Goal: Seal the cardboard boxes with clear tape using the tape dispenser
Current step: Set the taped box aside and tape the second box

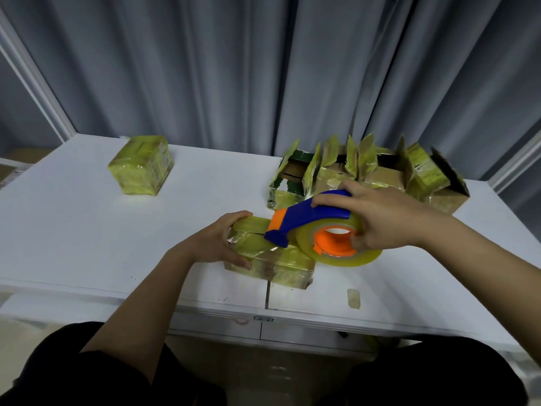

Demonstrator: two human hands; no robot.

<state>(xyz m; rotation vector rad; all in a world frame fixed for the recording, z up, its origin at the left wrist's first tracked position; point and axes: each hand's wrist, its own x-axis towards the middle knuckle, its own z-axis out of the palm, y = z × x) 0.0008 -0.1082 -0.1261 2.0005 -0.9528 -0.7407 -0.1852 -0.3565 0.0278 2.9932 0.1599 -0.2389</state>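
Note:
A small cardboard box [275, 265] wrapped in yellowish tape lies near the front of the white table [73, 235]. My left hand [222, 241] grips its left end, thumb on the near side. My right hand [377, 215] holds the blue and orange tape dispenser [304, 218] by its handle, fingers reaching into the orange core of the clear tape roll [336, 247]. The dispenser's blue nose rests on the top of the box, near its middle.
A closed, taped box [142, 168] sits at the back left. A row of open boxes [366, 174] with raised flaps stands at the back right, just behind my right hand. A scrap of tape [353, 298] sticks to the table at front right. Grey curtains hang behind.

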